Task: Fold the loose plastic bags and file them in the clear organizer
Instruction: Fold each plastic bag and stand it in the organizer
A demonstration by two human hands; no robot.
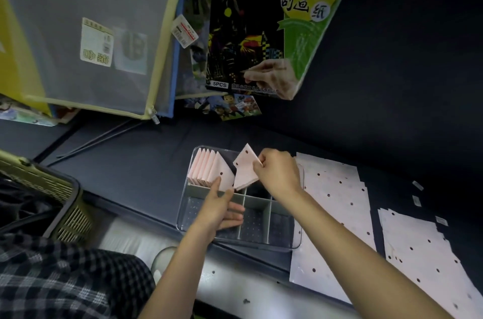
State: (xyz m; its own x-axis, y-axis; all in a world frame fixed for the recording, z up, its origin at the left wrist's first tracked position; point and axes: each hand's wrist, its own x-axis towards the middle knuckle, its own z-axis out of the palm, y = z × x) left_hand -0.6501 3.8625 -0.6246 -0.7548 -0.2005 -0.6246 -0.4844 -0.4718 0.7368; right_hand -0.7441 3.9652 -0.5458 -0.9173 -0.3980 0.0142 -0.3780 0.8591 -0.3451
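Observation:
A clear organizer (296,240) with grey dividers sits on the dark table. Several pink bags folded into triangles (206,169) stand in a row in its far left compartment. My right hand (278,175) pinches another folded pink triangle bag (245,169) with black dots, holding it above the far compartment beside the row. My left hand (222,207) reaches over the organizer with straight fingers, the fingertips touching the nearest triangle of the row. Flat loose pink bags (337,188) with black dots lie to the right of the organizer.
A second stack of flat bags (423,261) lies at the far right. A slatted basket (52,195) stands at the left. Zip folders (86,31) and a green scratch-paper pack (274,18) lean behind. My checkered clothing (65,277) fills the lower left.

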